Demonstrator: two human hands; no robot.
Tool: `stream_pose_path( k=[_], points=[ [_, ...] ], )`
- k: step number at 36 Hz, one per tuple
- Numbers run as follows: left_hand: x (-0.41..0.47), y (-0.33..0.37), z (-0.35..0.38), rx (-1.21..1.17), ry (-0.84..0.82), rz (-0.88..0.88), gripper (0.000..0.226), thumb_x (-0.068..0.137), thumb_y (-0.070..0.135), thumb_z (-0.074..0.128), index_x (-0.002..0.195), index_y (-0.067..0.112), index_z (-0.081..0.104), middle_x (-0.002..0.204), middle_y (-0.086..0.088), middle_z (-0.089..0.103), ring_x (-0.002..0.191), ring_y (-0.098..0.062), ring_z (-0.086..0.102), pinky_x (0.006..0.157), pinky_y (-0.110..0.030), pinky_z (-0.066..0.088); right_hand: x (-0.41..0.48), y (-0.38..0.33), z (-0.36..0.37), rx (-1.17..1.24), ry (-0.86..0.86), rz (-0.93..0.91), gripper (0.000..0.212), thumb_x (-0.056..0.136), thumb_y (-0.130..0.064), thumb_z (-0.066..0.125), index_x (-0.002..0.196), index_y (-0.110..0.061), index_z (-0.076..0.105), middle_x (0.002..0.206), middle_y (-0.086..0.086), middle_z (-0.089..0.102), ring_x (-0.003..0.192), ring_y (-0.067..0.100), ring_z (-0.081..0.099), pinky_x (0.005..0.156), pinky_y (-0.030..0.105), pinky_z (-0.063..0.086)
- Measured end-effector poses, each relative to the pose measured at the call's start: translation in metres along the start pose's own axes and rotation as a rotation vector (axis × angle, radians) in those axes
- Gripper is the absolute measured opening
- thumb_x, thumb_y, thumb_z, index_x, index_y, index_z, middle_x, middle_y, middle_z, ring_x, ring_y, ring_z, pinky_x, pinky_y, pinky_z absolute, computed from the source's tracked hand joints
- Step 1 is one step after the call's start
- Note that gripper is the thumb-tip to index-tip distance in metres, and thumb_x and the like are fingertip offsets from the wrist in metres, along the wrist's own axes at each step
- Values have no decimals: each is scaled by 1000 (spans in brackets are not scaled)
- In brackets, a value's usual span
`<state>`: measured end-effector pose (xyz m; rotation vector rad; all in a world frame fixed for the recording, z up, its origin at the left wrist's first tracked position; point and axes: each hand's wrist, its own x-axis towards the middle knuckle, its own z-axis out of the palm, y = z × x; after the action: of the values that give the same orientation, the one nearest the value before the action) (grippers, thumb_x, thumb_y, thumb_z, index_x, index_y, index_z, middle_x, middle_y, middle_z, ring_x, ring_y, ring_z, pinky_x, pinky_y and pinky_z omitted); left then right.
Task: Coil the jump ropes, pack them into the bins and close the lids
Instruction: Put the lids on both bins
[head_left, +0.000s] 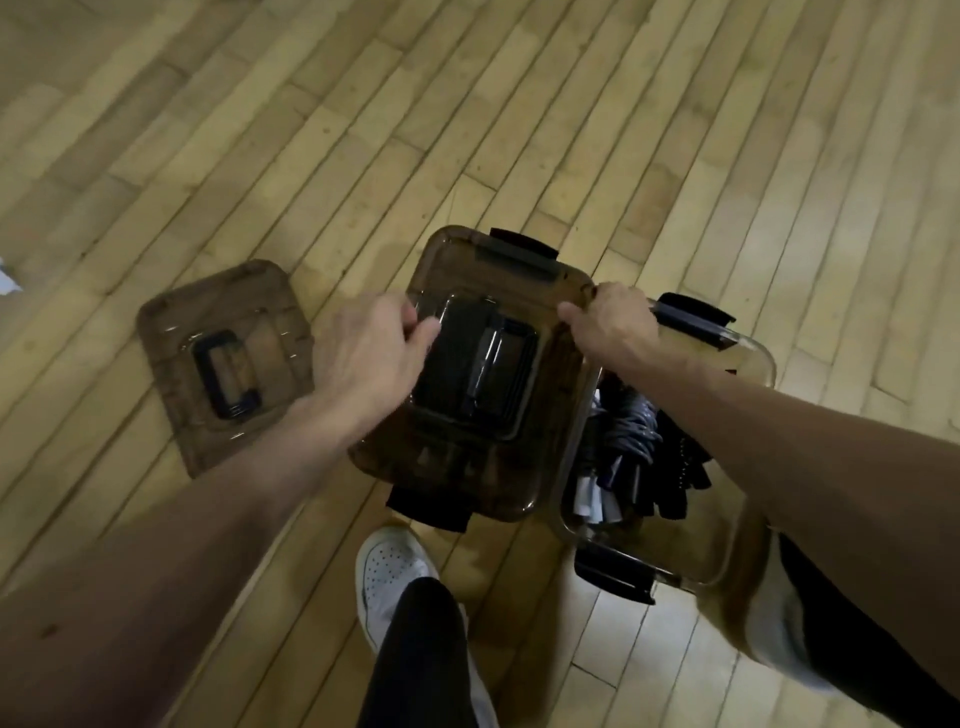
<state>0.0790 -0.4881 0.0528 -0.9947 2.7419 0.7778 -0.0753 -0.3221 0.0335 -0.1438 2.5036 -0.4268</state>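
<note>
Lid seating, head view. Your left hand (369, 353) curls over the left edge of the brown translucent lid (540, 322) and your right hand (608, 322) clamps its far right corner; both grip the lid, which lies on the closed bin (452, 483) on the wooden floor (311, 130). Expect stiff, smooth, light plastic with slight flex: hold it by the rim or the black handle (467, 358). Its long axis runs away from you, leaning slightly right, with a black latch (522, 248) at each short end. The open bin (748, 353), parallel and just beside it on the right, holds limp coiled jump ropes (628, 431); a spare lid (171, 332) lies flat to the left.
</note>
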Motion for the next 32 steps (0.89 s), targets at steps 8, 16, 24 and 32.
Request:
stream_pose_path(
  k=[8, 16, 24, 32],
  points=[
    [102, 48, 23, 266, -113, 379, 70, 101, 36, 54, 159, 22, 17, 164, -8, 21, 148, -31, 21, 116, -55, 26, 39, -7, -24, -107, -70, -189, 83, 92, -43, 70, 157, -18, 26, 156, 14, 35, 143, 37, 33, 116, 49, 35],
    [137, 47, 28, 219, -284, 304, 61, 92, 40, 68, 147, 35, 42, 143, -15, 47, 136, -36, 39, 113, -55, 33, 59, -11, -15, 160, -152, -288, 46, 92, -25, 72, 137, -20, 61, 132, -3, 62, 115, 8, 54, 77, 11, 45],
    [109, 40, 31, 222, -22, 493, 39, 92, 32, 68, 128, 19, 62, 127, -7, 57, 127, -29, 39, 105, -46, 35, 46, -12, -9, -1, 27, -381, 32, 91, -26, 73, 122, -22, 68, 133, 5, 55, 126, 22, 49, 96, 31, 45],
    [-37, -40, 35, 186, -105, 789, 29, 81, 16, 51, 107, 9, 64, 98, -9, 59, 89, -28, 54, 70, -42, 51, -114, 20, 63, -200, -71, -860, 33, 88, -37, 71, 108, -12, 64, 108, 8, 60, 100, 25, 52, 86, 45, 50]
  ],
)
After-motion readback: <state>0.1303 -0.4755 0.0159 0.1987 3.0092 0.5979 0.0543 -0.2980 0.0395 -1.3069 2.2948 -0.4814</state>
